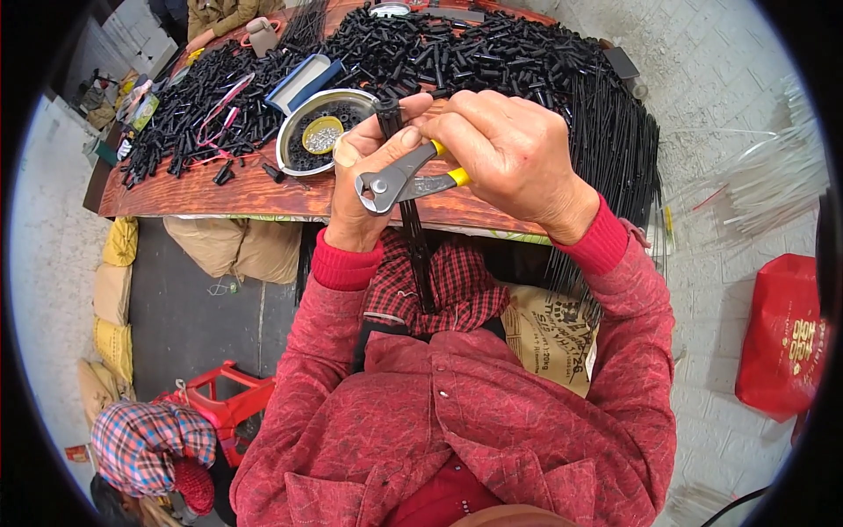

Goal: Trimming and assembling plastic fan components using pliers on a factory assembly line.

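Observation:
My right hand [522, 156] is closed around the yellow-sleeved handles of a pair of end-cutting pincers [392, 183]. The pincers' dark jaws point left, just in front of my left hand [358, 180]. Between the thumb and fingers of that hand is a black plastic fitting [387, 119], held upright. Thin black rods [414, 250] hang down below it toward my lap; my fingers hide where they join. Behind my left hand stands a round metal bowl [283, 147] of small black parts. Inside it sits a yellow dish [306, 140] with tiny silver pieces.
Piles of black plastic fittings [439, 57] cover much of the wooden table [255, 200]. Long black rods [610, 132] overhang its right edge. A blue-and-white box [303, 82] lies beside the bowl. A red bag [780, 334] is at right, a red stool [224, 391] at lower left. Another person [224, 16] is across the table.

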Demonstrator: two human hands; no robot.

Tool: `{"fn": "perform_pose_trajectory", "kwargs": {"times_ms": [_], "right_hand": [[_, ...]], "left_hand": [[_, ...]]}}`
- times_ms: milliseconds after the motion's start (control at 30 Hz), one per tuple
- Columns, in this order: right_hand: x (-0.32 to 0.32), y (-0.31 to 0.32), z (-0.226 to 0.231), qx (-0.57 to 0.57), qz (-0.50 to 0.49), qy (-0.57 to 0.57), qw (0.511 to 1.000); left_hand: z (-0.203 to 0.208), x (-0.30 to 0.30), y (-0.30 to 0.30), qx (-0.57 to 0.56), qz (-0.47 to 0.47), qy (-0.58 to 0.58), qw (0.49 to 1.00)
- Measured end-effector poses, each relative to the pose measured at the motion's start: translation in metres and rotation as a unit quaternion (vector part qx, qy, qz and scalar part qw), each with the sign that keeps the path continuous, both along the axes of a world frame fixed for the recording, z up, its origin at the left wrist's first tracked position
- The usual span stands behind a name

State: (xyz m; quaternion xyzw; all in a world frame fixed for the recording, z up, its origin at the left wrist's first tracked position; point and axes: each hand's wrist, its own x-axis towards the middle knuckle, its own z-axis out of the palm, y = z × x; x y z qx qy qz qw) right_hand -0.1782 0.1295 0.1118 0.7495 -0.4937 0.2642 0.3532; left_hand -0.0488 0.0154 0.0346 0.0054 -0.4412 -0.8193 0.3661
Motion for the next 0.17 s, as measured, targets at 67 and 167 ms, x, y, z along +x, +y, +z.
{"fn": "perform_pose_trajectory", "kwargs": {"times_ms": [67,167], "right_hand": [[-0.0004,-0.0015,-0.0015,-0.004,-0.007,0.000,1.000],[-0.0012,-0.0010,-0.0007,0.017,0.005,-0.033,0.999]], "left_hand": [[-0.0021,-0.0031,0.0009,-0.021,0.024,-0.004,0.999],[-0.0020,-0.0028,0.0013,-0.059,0.047,-0.018,0.997]]}}
